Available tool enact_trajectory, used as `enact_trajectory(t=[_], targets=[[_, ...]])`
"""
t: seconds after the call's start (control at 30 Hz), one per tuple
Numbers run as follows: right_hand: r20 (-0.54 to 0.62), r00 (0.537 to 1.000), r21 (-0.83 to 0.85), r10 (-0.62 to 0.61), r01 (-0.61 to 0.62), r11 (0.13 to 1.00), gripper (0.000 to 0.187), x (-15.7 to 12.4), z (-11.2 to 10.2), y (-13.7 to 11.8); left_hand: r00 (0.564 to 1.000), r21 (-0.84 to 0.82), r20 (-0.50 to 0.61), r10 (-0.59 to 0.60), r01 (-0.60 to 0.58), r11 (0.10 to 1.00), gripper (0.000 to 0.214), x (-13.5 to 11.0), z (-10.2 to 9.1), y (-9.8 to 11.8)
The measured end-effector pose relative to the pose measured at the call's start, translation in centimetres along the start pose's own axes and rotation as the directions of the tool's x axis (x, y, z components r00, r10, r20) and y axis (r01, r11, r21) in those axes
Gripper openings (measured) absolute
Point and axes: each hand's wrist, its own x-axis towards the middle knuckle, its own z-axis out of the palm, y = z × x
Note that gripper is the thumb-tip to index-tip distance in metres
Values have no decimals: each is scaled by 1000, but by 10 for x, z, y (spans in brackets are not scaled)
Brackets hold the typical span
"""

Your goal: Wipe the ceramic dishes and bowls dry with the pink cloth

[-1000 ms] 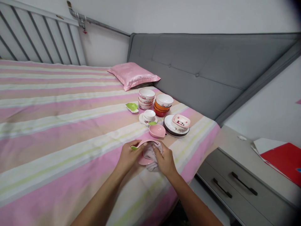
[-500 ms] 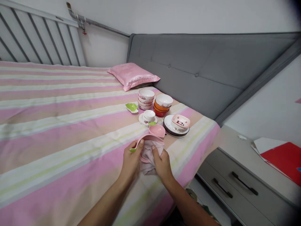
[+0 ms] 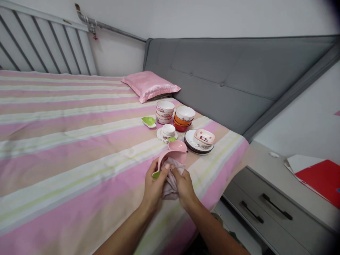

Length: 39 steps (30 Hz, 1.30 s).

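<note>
My left hand [image 3: 154, 180] is closed round a pink bowl [image 3: 178, 156] with a green leaf-shaped tab [image 3: 156, 174], which is tilted up over the bed. Inside the bowl, my right hand [image 3: 185, 185] grips a crumpled pale pink cloth [image 3: 171, 184] against the surface. The left thumb also touches the cloth. Just beyond lies a second pink bowl [image 3: 177, 145] with a green leaf [image 3: 172, 139], resting on the bedspread and partly hidden by the held one.
Behind stand stacked white bowls [image 3: 165, 111], orange and red bowls [image 3: 183, 122], small saucers with cups [image 3: 168, 131], and a green leaf dish [image 3: 149, 122]. Plates [image 3: 193, 143] carry a pink dish [image 3: 204, 136]. A pillow [image 3: 151, 85] lies further back; a drawer cabinet [image 3: 255, 198] is at right.
The left hand has shifted slightly right and turned the pink bowl, so its green tab sits lower and further right. The right hand stays on the cloth.
</note>
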Motion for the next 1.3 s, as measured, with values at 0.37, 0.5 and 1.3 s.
enact_trajectory(t=[0.37,0.5,1.3], targets=[[145,921,-577,-361,375,726,26,10,-23,-19,945,389,304,-123,-6,921,38,27,-32,29],[302,895,-719,-328,440,538,30,0,-20,-26,917,518,374,-140,-82,851,35,28,-34,29],[154,915,-613,-373,385,690,27,-3,-7,-19,1000,381,8,-15,11,924,50,27,-27,19]])
